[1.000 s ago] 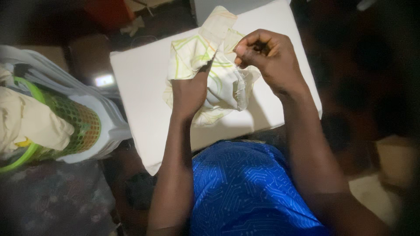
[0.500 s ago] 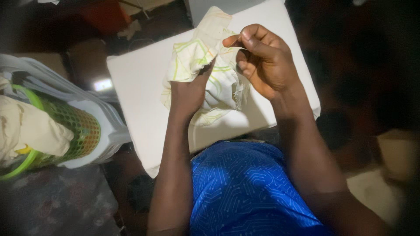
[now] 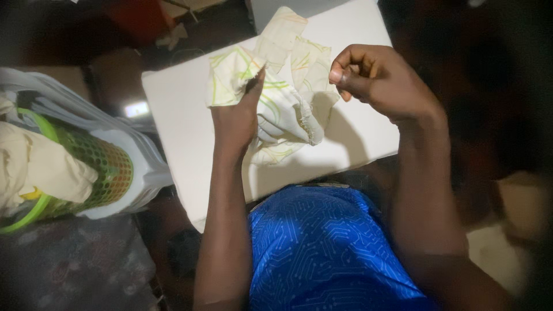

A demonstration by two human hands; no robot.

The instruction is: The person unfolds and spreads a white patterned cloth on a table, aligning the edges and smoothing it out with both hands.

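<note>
Left hand (image 3: 235, 118) clamped on bunched pale cloth with green and orange lines (image 3: 288, 109), grip closed around its upper left fold, forearm running straight up from the lap. Right hand (image 3: 377, 78) just right of the cloth, curled nearly into a fist, thumb pressed to forefinger in a tight pinch; whatever sits in that pinch too small to make out. Cloth draped over a white desk (image 3: 178, 109). Off to the left, well apart, a green mesh basket (image 3: 98, 167) holding cream fabric.
</note>
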